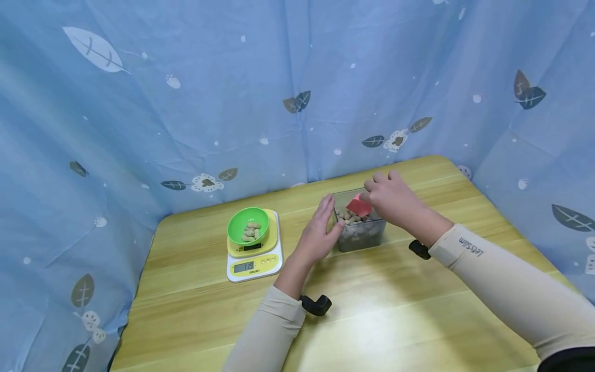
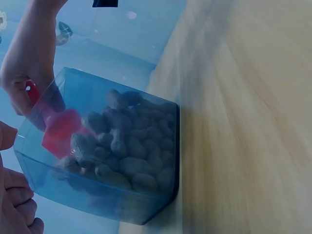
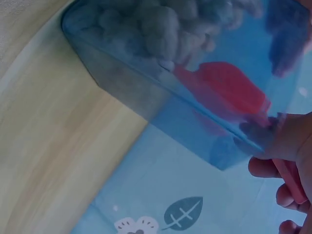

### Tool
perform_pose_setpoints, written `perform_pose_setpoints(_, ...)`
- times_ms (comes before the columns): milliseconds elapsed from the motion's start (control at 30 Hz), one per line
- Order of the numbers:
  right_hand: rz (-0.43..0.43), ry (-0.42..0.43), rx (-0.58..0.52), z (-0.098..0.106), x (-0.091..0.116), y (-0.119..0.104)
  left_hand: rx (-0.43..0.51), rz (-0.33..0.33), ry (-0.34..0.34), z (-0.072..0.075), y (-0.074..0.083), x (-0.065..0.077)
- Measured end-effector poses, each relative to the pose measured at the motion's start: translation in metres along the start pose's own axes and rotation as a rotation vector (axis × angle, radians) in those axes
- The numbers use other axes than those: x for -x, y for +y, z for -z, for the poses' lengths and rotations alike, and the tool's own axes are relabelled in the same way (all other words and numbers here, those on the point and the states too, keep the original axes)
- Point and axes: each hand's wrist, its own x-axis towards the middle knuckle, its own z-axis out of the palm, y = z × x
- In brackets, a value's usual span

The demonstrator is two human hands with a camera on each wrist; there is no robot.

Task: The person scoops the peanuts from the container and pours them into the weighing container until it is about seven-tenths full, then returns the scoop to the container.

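Note:
My right hand (image 1: 388, 199) grips the handle of a red scoop (image 1: 359, 206). The scoop's bowl is inside a clear plastic box (image 1: 360, 243), tilted against unshelled peanuts (image 2: 131, 151). The right wrist view shows the red handle (image 3: 291, 180) between the fingers. My left hand (image 1: 318, 231) rests against the box's left side, fingers extended along the wall and thumb near the front corner. To the left, a green bowl (image 1: 237, 222) with several peanuts (image 1: 251, 232) sits on a yellow and white kitchen scale (image 1: 256, 264), whose display appears to read 119.
The wooden table (image 1: 209, 320) carries the scale at its left and the box at its back right. A blue patterned curtain (image 1: 260, 103) hangs behind and around the table. A black wrist camera (image 1: 317, 305) is strapped below my left hand.

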Motion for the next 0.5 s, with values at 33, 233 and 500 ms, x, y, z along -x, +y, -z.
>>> perform_pose_setpoints(33, 0.008, -0.005, 0.018, -0.0011, -0.0002, -0.0020, -0.002, -0.002, 0.001, -0.0004, -0.0001, 0.0001)
perform_pose_setpoints(233, 0.080, -0.016, 0.037, -0.0056, -0.0026, -0.0093, -0.021, -0.013, -0.004, -0.0008, -0.0016, 0.0003)
perform_pose_setpoints(500, -0.043, -0.046, -0.283, -0.0085, -0.0085, 0.0001, -0.021, -0.004, -0.019, -0.0003, -0.0038, 0.0009)
